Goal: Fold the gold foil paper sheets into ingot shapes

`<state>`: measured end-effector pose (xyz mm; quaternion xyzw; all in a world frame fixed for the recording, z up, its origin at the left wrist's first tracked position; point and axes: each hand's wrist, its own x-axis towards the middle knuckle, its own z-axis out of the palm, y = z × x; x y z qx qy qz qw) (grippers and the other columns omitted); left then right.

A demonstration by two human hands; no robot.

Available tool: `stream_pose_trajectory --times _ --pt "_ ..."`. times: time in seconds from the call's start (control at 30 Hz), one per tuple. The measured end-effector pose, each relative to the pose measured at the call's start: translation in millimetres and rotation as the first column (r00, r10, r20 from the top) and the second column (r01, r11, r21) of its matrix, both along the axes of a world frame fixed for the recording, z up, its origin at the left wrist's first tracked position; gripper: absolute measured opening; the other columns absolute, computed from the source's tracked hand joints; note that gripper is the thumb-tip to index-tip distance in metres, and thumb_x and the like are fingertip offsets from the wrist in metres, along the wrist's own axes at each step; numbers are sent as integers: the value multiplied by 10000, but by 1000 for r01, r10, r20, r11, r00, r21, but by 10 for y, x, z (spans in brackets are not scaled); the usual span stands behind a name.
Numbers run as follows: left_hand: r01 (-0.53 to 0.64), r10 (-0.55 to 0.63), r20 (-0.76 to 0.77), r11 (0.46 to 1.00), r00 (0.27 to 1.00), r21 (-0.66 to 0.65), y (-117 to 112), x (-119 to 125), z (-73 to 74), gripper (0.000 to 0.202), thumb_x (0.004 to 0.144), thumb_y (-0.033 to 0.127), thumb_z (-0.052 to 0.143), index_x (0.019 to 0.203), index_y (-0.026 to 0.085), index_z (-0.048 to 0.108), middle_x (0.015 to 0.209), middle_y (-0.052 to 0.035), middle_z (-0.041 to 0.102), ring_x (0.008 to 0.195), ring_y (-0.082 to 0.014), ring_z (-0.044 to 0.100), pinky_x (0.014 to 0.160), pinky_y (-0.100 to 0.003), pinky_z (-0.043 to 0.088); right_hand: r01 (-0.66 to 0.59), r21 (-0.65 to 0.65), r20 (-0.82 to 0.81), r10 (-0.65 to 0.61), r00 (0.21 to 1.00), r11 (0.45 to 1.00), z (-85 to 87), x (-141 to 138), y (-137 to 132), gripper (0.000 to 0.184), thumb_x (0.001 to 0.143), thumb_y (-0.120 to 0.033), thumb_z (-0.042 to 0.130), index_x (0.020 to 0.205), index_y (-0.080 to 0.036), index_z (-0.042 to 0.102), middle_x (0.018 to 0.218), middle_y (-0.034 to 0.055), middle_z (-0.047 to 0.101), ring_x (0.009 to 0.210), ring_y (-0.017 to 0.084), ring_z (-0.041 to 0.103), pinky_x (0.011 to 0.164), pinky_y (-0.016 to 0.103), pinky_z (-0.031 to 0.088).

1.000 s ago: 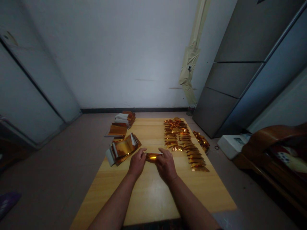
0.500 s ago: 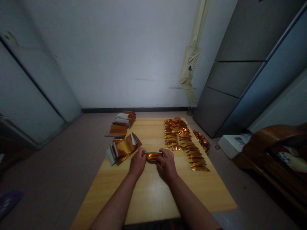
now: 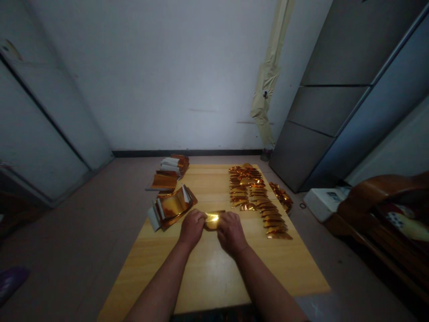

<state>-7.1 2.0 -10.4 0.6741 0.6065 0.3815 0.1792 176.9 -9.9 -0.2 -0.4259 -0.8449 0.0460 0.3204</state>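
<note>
Between my hands is a curved piece of gold foil paper (image 3: 212, 220), shining brightly on its upper face. My left hand (image 3: 193, 227) pinches its left end, and my right hand (image 3: 232, 230) grips the right end, with some fingertips hidden behind the paper. Just left of my left hand lies a stack of gold foil sheets (image 3: 173, 205) with pale undersides, bent and fanned. To the right of my right hand, folded gold foil pieces (image 3: 273, 219) overlap in rows.
The wooden table (image 3: 214, 273) holds everything. More foil sheets (image 3: 164, 181) lie at its far left edge. Beyond the right edge is a heap of folded foil (image 3: 281, 197). A white box (image 3: 323, 203), a wooden seat (image 3: 378, 201) and a grey refrigerator (image 3: 321, 107) stand to the right.
The foil paper between my hands has turned: its hollow, darker side showed before, and now a bright, flatter face shows. Both hands stay in nearly the same place.
</note>
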Motion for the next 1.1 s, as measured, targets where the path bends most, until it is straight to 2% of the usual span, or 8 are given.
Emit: stream_pose_trajectory --times 0.13,0.3,0.4,0.57,0.73,0.9,1.1 --pt "37 -37 -36 999 999 16 -28 21 68 308 866 265 432 729 193 699 796 -50 613 846 -189 571 804 -322 456 46 -72 -23 -47 999 996 -6 5 21 167 729 -48 537 691 -192 613 731 8 604 781 166 484 738 291 301" --pt "68 -60 -108 995 992 69 -42 25 69 222 790 207 527 849 206 741 849 -54 591 870 -199 545 825 -335 459 7 -128 -61 -15 998 992 9 60 68 187 796 -77 575 702 -212 665 747 -13 637 765 149 503 725 273 305" --pt "84 -71 -118 991 991 107 -40 9 25 245 771 158 536 891 213 742 861 -54 574 887 -202 532 820 -334 460 -44 -151 -69 34 997 988 0 110 115 178 833 -121 600 725 -223 699 786 -12 645 758 141 511 713 263 319" --pt "118 -107 -96 986 990 113 -36 -15 -57 245 805 114 488 790 205 715 818 -57 591 859 -196 532 774 -325 459 -64 -121 -49 59 997 991 -41 138 170 185 872 -175 609 724 -215 713 814 1 631 758 138 525 710 259 339" --pt "183 -175 -100 980 980 81 -55 -50 -34 306 767 61 438 790 201 709 835 -61 650 871 -198 557 814 -343 463 -32 -135 -71 23 997 990 -13 108 172 199 880 -157 596 714 -205 693 764 -11 601 730 126 520 684 238 342" --pt "218 -214 -66 975 974 50 -80 -120 41 268 812 147 466 866 207 722 902 -54 687 900 -188 592 843 -325 471 30 -186 -99 -49 994 982 27 60 165 234 873 -137 567 659 -192 644 719 -7 561 699 123 507 641 224 336" --pt "143 -142 -48 990 989 16 -34 -88 31 247 845 207 482 888 210 726 893 -52 700 898 -190 614 839 -320 475 130 -251 -145 -170 975 959 1 23 166 167 814 -100 552 691 -192 618 738 -3 546 655 120 489 605 218 321"
